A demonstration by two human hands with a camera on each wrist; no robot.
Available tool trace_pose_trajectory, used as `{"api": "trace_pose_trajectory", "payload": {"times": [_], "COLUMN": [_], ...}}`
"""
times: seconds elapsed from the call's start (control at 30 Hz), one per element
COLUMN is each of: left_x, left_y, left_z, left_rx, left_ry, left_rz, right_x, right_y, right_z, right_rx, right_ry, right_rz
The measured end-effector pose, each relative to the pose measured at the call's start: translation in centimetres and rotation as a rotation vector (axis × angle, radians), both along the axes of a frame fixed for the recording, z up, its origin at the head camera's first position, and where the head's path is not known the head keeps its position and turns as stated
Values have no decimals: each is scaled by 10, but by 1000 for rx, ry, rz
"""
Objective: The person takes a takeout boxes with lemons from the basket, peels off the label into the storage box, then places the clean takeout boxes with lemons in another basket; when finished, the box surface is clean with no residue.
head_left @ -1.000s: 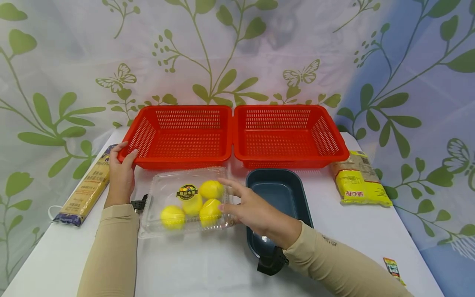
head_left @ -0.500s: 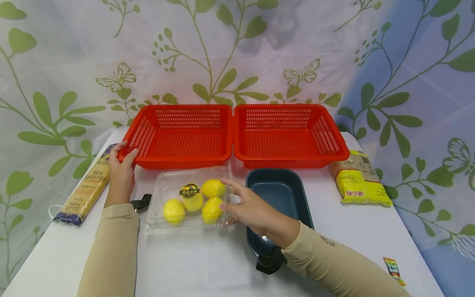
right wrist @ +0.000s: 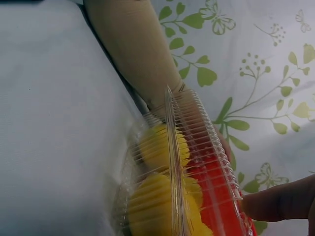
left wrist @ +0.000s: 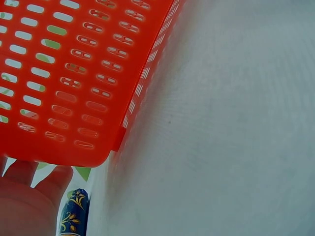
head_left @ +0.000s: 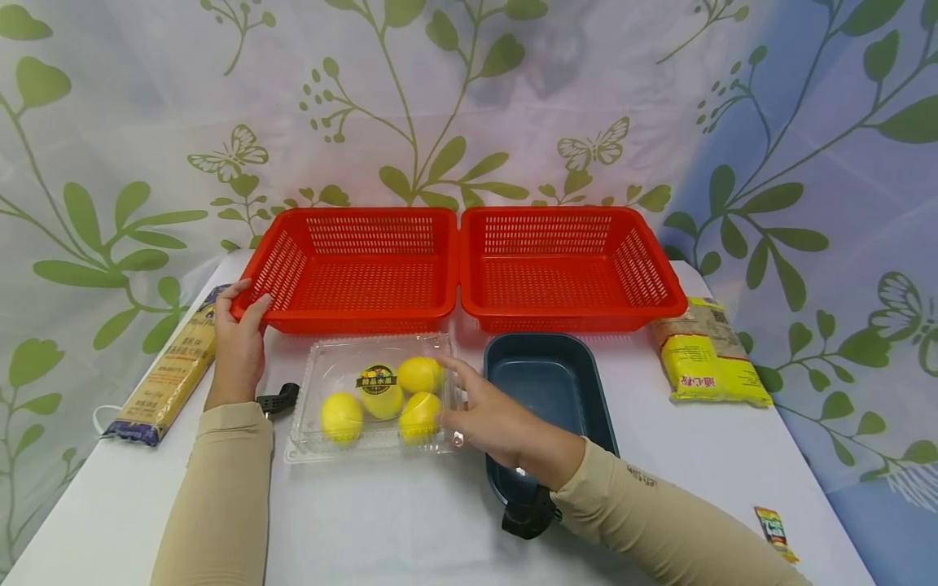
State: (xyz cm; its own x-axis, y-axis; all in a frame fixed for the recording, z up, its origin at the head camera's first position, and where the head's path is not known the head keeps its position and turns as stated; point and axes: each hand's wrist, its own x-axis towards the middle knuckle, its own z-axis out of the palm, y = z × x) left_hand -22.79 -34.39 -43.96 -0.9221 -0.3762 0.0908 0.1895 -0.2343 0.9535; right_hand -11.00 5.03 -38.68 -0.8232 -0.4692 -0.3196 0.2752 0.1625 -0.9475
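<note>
A clear plastic clamshell box (head_left: 308,407) with a black label and several round yellow fruits (head_left: 342,417) lies before the left basket. My right hand (head_left: 493,413) holds its right end, thumb and forefinger spread along that side. In the right wrist view a finger (right wrist: 280,200) meets the ridged edge of the clamshell box (right wrist: 209,123). At the front left corner of the left red basket (head_left: 359,313), my left hand (head_left: 240,346) grips the rim between thumb and fingers. The left wrist view has its fingertips (left wrist: 54,182) right at the rim of the basket (left wrist: 64,152).
A second red basket (head_left: 572,311) stands beside the first. In front of it sits a dark blue tray (head_left: 545,387), partly under my right forearm. A noodle packet (head_left: 172,370) lies far left, a yellow bag (head_left: 711,366) far right, a small sachet (head_left: 775,533) near the right edge.
The clamshell box has shifted slightly right and its front edge sits straighter than a second ago. My right hand stays at its right end; the left hand has not moved.
</note>
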Motion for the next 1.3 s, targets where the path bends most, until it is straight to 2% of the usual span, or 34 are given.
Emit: {"api": "trace_pose_trajectory", "payload": {"times": [0.37,0.5,0.57,0.7,0.77,0.83,0.9,0.97,1.07,1.17,1.23,1.3], "left_x": [2,4,7,16,22,30,39,50,70,95,112,126], "left_y": [-2,-4,-5,-7,-4,1,10,20,34,47,52,55], "left_z": [1,12,22,44,53,61,67,71,75,77,76,72], "left_rx": [-40,-26,-50,-202,-274,-346,-422,-472,-453,-401,-440,-524], "left_ry": [-43,-116,-193,-362,-416,-441,-437,-432,-393,-353,-322,-314], "left_rz": [-9,-35,-30,20,49,75,99,96,44,-53,-144,-281], "right_x": [3,4,4,3,3,2,2,2,2,3,3,4], "right_y": [-1,-2,-2,-2,-2,-2,-2,-2,-2,-2,-2,-2], "right_z": [-2,-4,-4,-5,-5,-5,-4,-3,-2,-2,-2,-1], "right_rx": [30,26,25,12,5,0,11,20,24,16,13,18], "right_ry": [44,40,47,69,75,73,73,71,67,59,57,59], "right_rz": [-1,-2,2,7,6,7,4,-1,-7,-5,-2,-1]}}
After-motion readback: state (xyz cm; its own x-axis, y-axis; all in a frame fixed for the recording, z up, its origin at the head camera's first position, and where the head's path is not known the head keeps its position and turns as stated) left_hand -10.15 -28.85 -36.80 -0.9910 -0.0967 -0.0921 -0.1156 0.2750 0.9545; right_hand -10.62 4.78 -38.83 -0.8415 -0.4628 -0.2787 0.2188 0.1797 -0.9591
